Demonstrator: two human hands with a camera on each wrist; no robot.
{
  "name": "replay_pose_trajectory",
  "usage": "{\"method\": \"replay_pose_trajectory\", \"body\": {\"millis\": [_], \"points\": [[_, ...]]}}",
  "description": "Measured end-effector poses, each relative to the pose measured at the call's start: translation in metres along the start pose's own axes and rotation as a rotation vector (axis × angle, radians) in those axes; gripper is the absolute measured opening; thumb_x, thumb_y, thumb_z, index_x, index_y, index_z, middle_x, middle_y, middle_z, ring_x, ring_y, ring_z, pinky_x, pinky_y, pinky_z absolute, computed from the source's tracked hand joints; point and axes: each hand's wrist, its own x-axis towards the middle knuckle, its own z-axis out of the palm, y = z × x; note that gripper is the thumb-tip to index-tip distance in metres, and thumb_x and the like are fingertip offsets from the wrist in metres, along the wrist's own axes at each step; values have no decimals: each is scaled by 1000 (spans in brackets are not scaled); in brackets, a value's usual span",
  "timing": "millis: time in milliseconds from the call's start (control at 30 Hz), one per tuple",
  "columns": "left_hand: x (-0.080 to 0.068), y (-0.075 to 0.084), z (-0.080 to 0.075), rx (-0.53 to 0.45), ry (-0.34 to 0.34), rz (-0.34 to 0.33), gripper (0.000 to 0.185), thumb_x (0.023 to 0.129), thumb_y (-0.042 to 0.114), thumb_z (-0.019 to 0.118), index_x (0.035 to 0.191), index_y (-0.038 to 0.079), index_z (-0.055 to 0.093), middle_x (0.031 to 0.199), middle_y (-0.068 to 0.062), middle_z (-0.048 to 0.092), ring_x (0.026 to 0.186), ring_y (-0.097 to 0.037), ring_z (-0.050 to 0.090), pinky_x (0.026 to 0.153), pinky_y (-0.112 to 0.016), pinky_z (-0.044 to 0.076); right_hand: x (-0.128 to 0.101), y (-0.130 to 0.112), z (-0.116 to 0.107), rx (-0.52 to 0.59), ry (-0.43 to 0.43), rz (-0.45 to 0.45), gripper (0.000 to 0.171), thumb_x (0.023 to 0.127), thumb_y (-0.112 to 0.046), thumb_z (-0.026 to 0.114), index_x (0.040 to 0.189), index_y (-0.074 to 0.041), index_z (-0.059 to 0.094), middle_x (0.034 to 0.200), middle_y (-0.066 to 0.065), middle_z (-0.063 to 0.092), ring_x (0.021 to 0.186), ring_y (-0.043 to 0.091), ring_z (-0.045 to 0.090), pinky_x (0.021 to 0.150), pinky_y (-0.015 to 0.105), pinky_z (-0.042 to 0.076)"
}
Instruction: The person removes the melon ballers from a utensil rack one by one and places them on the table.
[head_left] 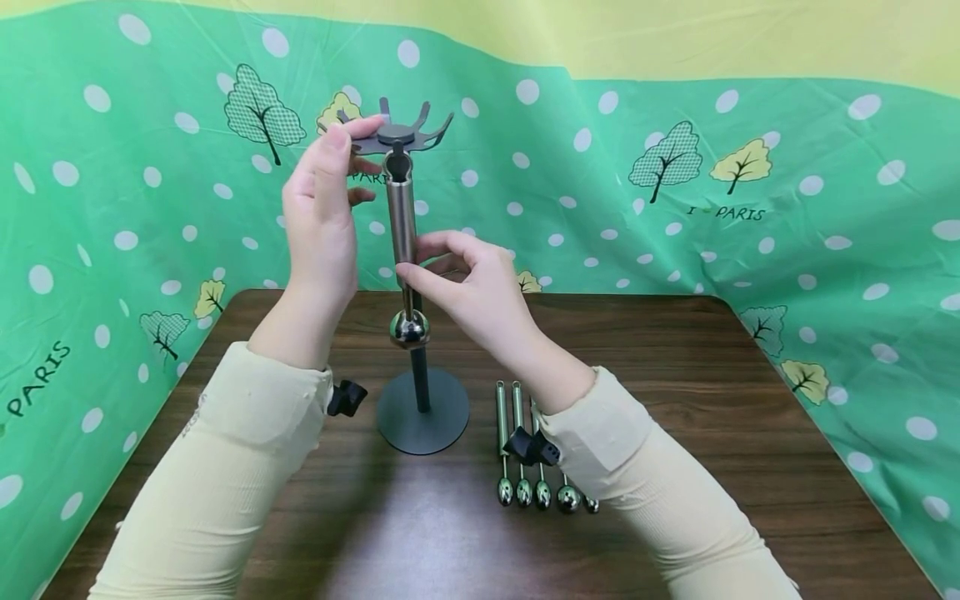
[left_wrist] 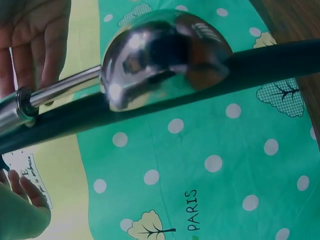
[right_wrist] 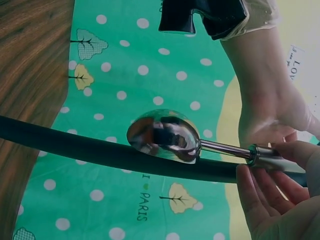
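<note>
A black stand (head_left: 423, 408) with a round base and curved hooks at its top rises from the table. My left hand (head_left: 324, 196) pinches one of its upper arms between thumb and index finger. A shiny metal spoon (head_left: 402, 221) with a deep round bowl (right_wrist: 165, 136) stands upright along the pole, bowl down. The ring at its handle's end overlaps a hook (head_left: 397, 150) in the head view. My right hand (head_left: 476, 283) holds the lower handle between thumb and fingers. In the left wrist view the bowl (left_wrist: 165, 60) crosses in front of the pole (left_wrist: 280, 57).
Several metal spoons (head_left: 523, 492) lie side by side on the dark wooden table (head_left: 660, 367), right of the base, partly behind my right sleeve (head_left: 600, 433). A green and yellow patterned cloth (head_left: 570, 200) hangs behind and around the table.
</note>
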Motion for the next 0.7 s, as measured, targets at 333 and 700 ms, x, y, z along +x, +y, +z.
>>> {"method": "replay_pose_trajectory", "body": {"millis": [333,700], "points": [[-6,9,6,69,65,-33,33,100,25,47,116,13,73,125,1,67,98,-15,54,81,-29,40,-3,-4,1,15,29,-1,21,86,-19,76,105,-10,73,101,2,70,78,15,69,74,30,55],[-7,10,9,53,99,-52,25,98,24,50,109,16,71,125,2,68,98,-14,53,81,-29,37,-7,-4,-2,26,57,-44,20,85,-15,76,103,-7,73,97,4,70,72,16,68,70,29,56]]}}
